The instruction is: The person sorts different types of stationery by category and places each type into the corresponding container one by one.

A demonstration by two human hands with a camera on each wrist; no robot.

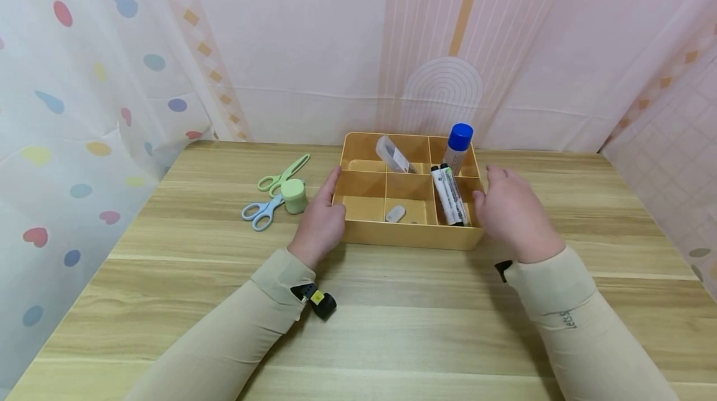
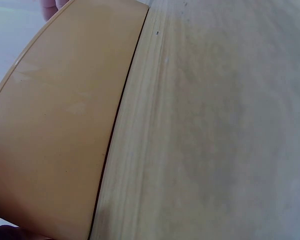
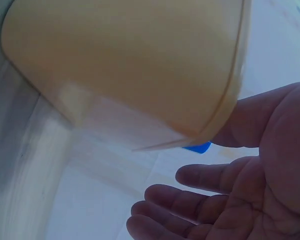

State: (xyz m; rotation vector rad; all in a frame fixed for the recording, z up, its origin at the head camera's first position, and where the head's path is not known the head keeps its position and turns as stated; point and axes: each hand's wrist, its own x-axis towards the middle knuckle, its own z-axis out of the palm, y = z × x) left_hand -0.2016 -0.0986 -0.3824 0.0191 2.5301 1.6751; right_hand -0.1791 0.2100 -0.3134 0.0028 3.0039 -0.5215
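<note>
A tan divided storage box (image 1: pixel 411 236) stands on the table. My left hand (image 1: pixel 318 224) touches its left wall, index finger straight along that side. Beside the right wall is my right hand (image 1: pixel 514 214); the right wrist view shows its fingers (image 3: pixel 180 202) extended off the wall, with the thumb at the rim. A blue-capped glue stick (image 1: pixel 459 142) stands in the back right compartment. Black-capped markers (image 1: pixel 448 195) lean in the front right one. A small whitish eraser-like piece (image 1: pixel 395 213) lies in the front middle compartment, and a clear plastic case (image 1: pixel 394 154) tilts behind it.
Left of the box lie green-handled scissors (image 1: pixel 284 174) and blue-handled scissors (image 1: pixel 263 210). A small light-green lidded container (image 1: pixel 294 195) stands by them, partly covering the blue pair. Wooden tabletop (image 1: pixel 392 339) extends in front, and a patterned curtain (image 1: pixel 302 46) hangs behind.
</note>
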